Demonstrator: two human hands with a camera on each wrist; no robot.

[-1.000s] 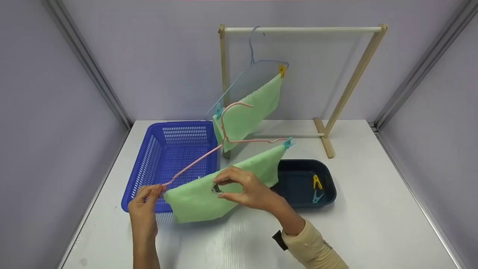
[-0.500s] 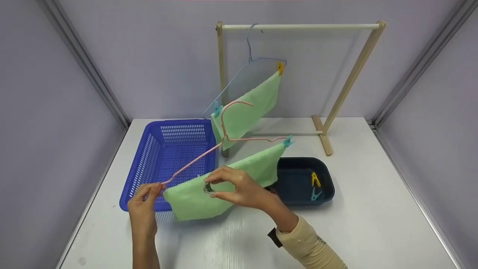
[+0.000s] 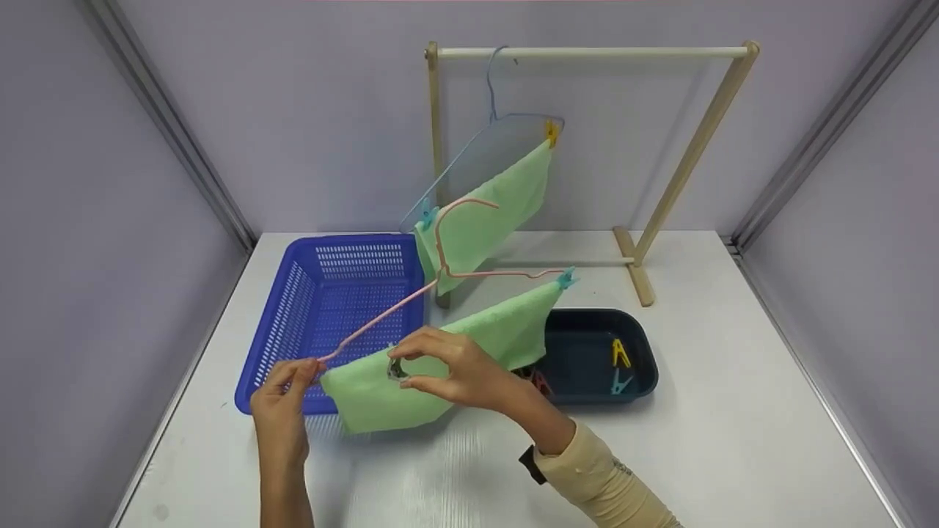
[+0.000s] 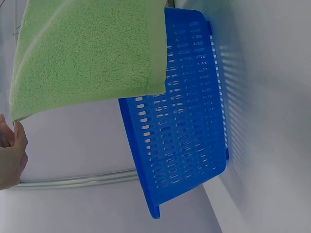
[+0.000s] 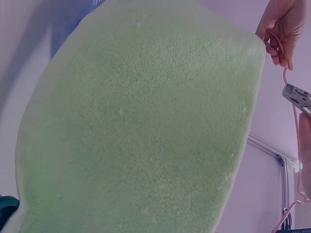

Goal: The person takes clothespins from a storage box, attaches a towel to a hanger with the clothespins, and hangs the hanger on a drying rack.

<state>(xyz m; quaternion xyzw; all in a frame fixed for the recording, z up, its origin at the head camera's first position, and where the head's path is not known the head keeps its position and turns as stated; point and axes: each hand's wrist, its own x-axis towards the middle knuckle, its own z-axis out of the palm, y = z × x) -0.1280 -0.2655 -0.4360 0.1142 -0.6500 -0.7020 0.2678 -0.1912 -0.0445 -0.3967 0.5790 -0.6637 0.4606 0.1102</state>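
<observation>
My left hand [image 3: 282,400] pinches the left end of a pink clothes hanger [image 3: 389,312] together with a corner of a light green towel [image 3: 381,403]. A blue clothespin [image 3: 566,279] fastens the towel's other corner to the hanger's right end. Between thumb and fingers, my right hand [image 3: 466,370] holds a grey clothespin [image 3: 397,369] in front of the towel's upper edge. In the right wrist view this clothespin [image 5: 297,98] is near the hanger wire, a little apart from my left hand [image 5: 284,29]. The towel [image 4: 92,53] hangs over the basket in the left wrist view.
A blue basket [image 3: 290,293] stands at the left. Behind, a wooden rack [image 3: 587,53] bears a blue hanger [image 3: 493,103] with another green towel [image 3: 506,198]. A dark tray [image 3: 587,314] with several clothespins, including a yellow clothespin [image 3: 620,353], lies right of my right hand.
My right hand has moved left along the towel with the grey clothespin, toward my left hand. The left hand, hanger and towel stay nearly in place.
</observation>
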